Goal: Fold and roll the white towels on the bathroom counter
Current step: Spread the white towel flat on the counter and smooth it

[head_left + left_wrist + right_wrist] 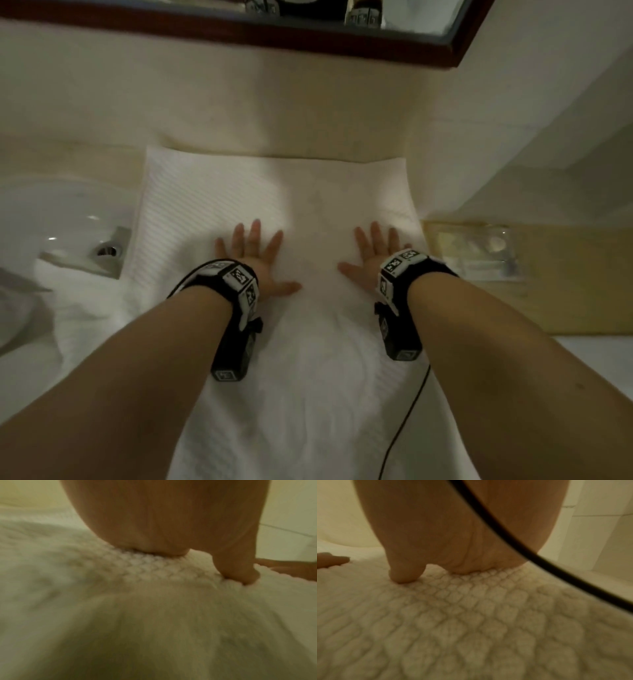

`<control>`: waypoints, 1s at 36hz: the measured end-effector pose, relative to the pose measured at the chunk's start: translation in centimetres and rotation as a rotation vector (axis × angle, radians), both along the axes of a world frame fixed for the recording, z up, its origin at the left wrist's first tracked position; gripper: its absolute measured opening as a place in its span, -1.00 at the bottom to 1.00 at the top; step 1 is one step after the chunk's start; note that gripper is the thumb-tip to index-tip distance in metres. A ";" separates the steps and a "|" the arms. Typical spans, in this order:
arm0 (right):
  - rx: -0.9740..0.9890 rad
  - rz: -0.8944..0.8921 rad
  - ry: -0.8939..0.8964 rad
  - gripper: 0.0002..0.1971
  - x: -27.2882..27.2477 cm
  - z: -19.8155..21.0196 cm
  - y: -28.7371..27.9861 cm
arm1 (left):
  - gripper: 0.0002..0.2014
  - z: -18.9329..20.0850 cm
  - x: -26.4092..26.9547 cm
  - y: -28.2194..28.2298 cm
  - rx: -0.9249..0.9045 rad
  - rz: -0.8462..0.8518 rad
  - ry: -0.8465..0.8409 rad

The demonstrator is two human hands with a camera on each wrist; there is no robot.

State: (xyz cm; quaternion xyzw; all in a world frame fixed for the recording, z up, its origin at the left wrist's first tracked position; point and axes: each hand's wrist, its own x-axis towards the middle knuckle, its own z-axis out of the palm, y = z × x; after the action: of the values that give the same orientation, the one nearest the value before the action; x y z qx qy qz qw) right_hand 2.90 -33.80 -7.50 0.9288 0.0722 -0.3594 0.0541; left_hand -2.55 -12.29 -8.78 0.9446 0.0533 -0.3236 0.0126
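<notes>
A white waffle-textured towel (308, 192) lies spread flat on the counter, running from the back wall toward me. My left hand (255, 255) presses palm-down on its middle with fingers spread straight. My right hand (371, 255) presses flat beside it, a short gap to the right. In the left wrist view the heel of the left hand (154, 527) sinks into the towel (137, 615), with the right hand's thumb (283, 566) at the far right edge. In the right wrist view the right hand's palm (445, 534) rests on the towel weave (471, 622).
A white sink basin (58, 222) with its drain (108, 250) sits at the left, more white cloth (75, 308) draped below it. A clear tray (476, 250) lies on the beige counter (565, 291) at the right. A dark-framed mirror (308, 31) hangs above. A black cable (407, 418) trails across the towel.
</notes>
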 end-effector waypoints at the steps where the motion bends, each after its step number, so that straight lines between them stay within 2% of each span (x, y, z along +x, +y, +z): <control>1: -0.002 0.006 0.005 -0.13 0.0 0.2 -0.1 | 0.04 0.1 -0.5 0.0 0.008 0.013 0.006; 5: -0.019 0.035 0.051 -0.09 -1.2 1.3 -0.1 | 0.02 0.8 -4.0 1.1 0.028 0.074 0.050; 12: -0.066 0.110 0.086 -0.07 -7.8 2.2 -0.9 | -0.09 0.7 -11.5 2.7 0.045 0.099 0.057; 20: -0.130 0.009 0.158 -0.09 -14.7 3.3 -1.4 | -0.16 0.7 -17.7 4.1 0.071 -0.020 0.022; 25: -0.137 -0.117 0.145 -0.07 -19.8 2.4 -0.6 | -0.20 0.6 -22.0 5.6 0.056 -0.085 0.006; 30: -0.078 -0.221 0.082 -0.09 -23.6 1.1 0.5 | -0.17 0.1 -25.3 7.5 -0.002 -0.006 -0.015; 36: -0.060 -0.251 0.063 -0.13 -23.7 0.7 0.0 | -0.11 -0.5 -27.0 9.5 -0.065 0.150 -0.063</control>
State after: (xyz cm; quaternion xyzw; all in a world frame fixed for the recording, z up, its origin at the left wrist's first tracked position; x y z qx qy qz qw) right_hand -20.81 -33.77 -6.79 0.9167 -0.0539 -0.3944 0.0339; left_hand -29.58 -2.80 -9.24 0.9468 0.1130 -0.2934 0.0692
